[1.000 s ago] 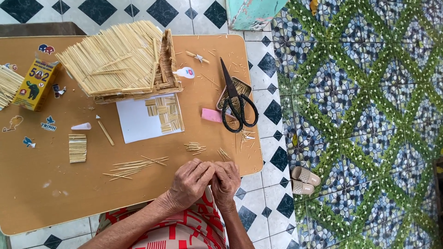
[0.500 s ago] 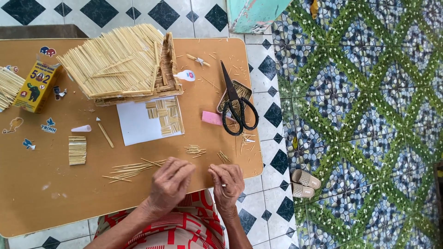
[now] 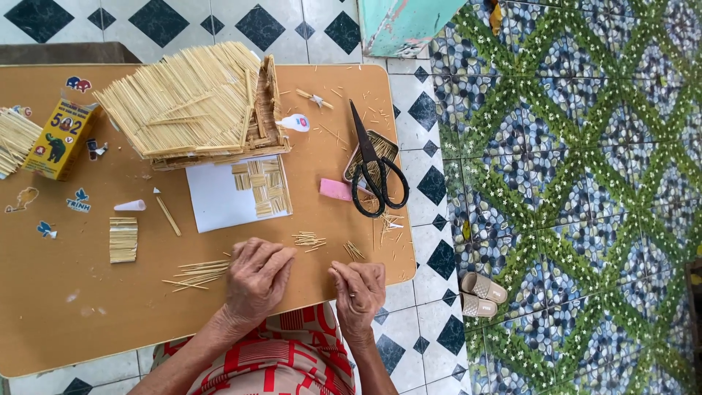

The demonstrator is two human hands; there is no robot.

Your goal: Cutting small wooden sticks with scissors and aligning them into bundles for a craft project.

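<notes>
Thin pale sticks (image 3: 197, 271) — loosely scattered, flat on table.

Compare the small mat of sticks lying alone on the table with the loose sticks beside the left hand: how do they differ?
The small stick mat is packed side by side into a neat rectangle; the loose sticks lie scattered and crossing. The mat's sticks look shorter, the loose ones longer. The mat lies apart from both hands; the loose sticks reach the left hand. Both are pale straw-coloured.

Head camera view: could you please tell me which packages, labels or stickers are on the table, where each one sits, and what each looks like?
Yellow box: far left, rectangular carton, flap open, dark animal picture.
Stickers: small red and blue pair beyond the box.
Cartoon stickers: left edge, blue, white and tan figures stuck on the table.
Tube: beside the stick roof, white with red and blue label.
</notes>
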